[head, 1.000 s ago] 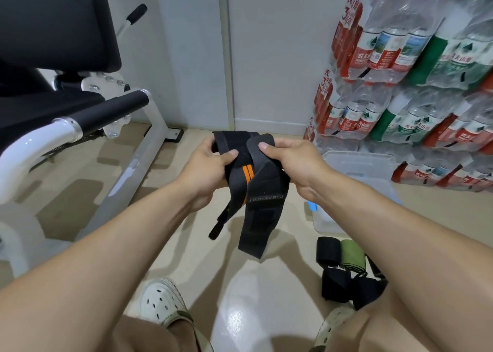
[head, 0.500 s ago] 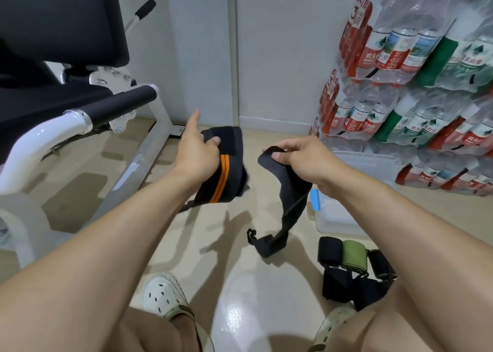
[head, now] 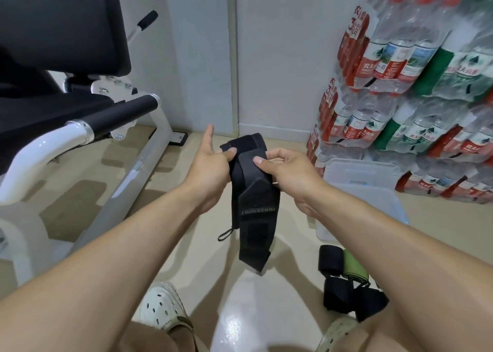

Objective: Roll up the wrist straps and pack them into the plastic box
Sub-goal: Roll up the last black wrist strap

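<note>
As before parting, both hands [head: 210, 165] on strap [head: 254, 218]

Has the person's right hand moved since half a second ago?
Yes. The right hand has swung left, away from the plastic box, to meet the left hand; both now pinch the black wrist strap together.

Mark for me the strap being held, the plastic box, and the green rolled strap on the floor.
black wrist strap [head: 256, 218], head view: hanging front panel near the printed lettering.
plastic box [head: 360, 169], head view: far rim.
green rolled strap [head: 353, 267], head view: middle of the roll.
</note>
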The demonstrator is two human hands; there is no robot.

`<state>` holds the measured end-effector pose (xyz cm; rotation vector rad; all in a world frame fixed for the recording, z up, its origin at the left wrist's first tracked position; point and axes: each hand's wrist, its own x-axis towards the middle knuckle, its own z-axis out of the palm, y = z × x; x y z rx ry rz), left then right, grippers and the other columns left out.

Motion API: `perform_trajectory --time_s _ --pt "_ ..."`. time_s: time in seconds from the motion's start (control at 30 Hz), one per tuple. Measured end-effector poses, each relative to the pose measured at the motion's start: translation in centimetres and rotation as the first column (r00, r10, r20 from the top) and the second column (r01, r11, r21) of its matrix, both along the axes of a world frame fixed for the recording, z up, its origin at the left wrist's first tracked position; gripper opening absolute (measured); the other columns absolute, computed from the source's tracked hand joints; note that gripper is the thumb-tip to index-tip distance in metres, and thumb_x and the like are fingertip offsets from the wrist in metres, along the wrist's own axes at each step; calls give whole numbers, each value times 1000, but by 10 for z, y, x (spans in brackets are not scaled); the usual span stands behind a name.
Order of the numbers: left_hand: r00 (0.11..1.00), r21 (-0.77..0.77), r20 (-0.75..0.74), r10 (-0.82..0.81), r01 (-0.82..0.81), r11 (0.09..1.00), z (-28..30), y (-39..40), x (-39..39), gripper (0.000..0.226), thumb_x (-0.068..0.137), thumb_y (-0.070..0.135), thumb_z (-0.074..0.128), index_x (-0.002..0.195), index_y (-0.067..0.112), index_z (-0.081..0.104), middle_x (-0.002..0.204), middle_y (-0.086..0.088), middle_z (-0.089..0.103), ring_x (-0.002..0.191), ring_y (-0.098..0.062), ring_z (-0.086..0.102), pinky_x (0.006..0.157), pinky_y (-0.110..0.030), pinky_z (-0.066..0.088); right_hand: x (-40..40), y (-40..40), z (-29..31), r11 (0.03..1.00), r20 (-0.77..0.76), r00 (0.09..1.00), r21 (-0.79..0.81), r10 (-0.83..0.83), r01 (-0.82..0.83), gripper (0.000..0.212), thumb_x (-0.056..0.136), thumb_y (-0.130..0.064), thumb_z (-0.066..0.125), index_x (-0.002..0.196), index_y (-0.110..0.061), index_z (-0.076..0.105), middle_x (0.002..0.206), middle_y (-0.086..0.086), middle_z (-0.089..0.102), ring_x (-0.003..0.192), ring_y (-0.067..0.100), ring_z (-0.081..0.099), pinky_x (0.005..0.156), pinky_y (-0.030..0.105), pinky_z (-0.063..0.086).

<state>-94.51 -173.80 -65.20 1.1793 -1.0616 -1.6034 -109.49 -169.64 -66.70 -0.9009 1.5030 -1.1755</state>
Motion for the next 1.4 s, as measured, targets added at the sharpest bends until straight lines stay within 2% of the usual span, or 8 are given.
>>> perform_trajectory --time_s 0.13,0.27,0.6,0.83,0.93,1.17,1.3,1.4 --pt "1000 -34 -20 -16 15 999 1 3 -2 78 106 -1 45 163 36 7 124 -15 69 92 -23 75 93 -42 58 1 0 0 1000 9 1000 -17 1 0 20 93 -23 75 107 -9 70 92 9 78 74 17 73 66 28 55" --pt "998 -25 -57 -8 7 1000 0 4 -3 77 106 -1 45 163 35 6 118 -12 72 93 -24 74 86 -42 60 0 2 2 999 1 1000 -29 13 -13 19 95 -24 74 109 -12 70 94 7 79 76 15 75 65 25 55" --pt "997 -55 -51 -51 48 997 -5 8 -4 105 92 -15 62 164 32 1 116 -16 75 108 -31 73 102 -48 55 1 6 5 999 -7 1000 -49 22 -22 16 94 -21 74 105 -9 72 91 10 79 77 18 75 64 24 57" --pt "997 -99 -38 -62 58 993 -4 6 -7 98 95 -17 56 164 30 5 122 -14 73 107 -27 74 90 -35 60 -4 4 5 993 -289 951 -88 -107 85 35 77 -40 88 95 -22 64 79 -2 72 73 14 72 70 35 59" --pt "995 -78 -65 -72 67 995 -3 5 -5 95 97 -13 57 164 29 4 124 -15 72 107 -26 74 87 -33 61 -10 3 8 996 -237 968 -69 -79 64 31 77 -37 89 91 -20 67 66 -10 60 57 1 60 62 25 49" --pt "995 -78 -29 -91 89 993 -3 3 -3 98 92 -12 65 164 22 8 118 -14 75 106 -27 74 91 -37 59 -15 5 8 997 -117 992 -54 53 -59 16 86 -25 82 79 -18 70 65 -14 67 60 -3 63 57 10 47" --pt "992 -96 16 -123 124 988 -2 2 -1 99 91 -11 67 164 19 9 121 -8 74 110 -22 72 95 -36 57 -18 5 10 995 -83 992 -22 92 -94 12 87 -21 81 86 -16 70 75 -5 73 68 4 69 66 17 51" --pt "993 -26 -74 -92 91 996 4 3 1 98 94 0 68 164 24 4 106 1 77 100 -15 75 87 -32 58 -20 6 12 982 -56 980 32 189 -188 14 86 -15 82 96 -11 73 81 2 75 76 13 73 73 25 59"
